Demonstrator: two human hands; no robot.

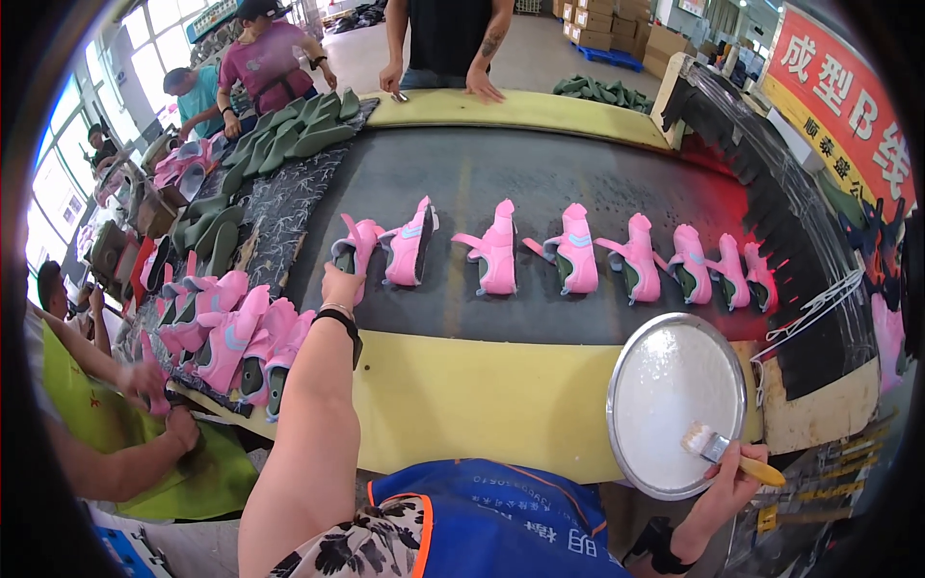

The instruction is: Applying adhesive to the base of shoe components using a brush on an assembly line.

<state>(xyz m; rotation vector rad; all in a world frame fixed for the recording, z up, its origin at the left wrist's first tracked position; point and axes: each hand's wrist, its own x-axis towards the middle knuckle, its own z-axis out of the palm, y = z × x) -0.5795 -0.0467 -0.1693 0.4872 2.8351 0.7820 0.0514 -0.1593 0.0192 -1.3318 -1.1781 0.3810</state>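
Observation:
On the dark belt (pixel 414 164), my left hand (pixel 343 282) grips a pink shoe upper (pixel 362 239) by its near end. Beside it, a row of several more pink shoe uppers (pixel 497 252) runs rightward, fitted on dark green lasts with their straps sticking out to the left. My right hand (pixel 734 474) is closed around the yellow handle of a flat paintbrush (pixel 715 446). Its pale bristles rest on or just over a round metal tray (pixel 644 339) coated with a white liquid. The tray overlaps the right end of a yellow board (pixel 462 400) along the belt's near side.
At left are piled pink shoe uppers (pixel 231 328) and green shoe lasts (pixel 289 135). A co-worker in a lime apron (pixel 183 462) handles a pink piece there. Across the belt another person (pixel 448 48) stands at the far yellow board (pixel 520 109). Black curtaining (pixel 771 231) and white cords border the right.

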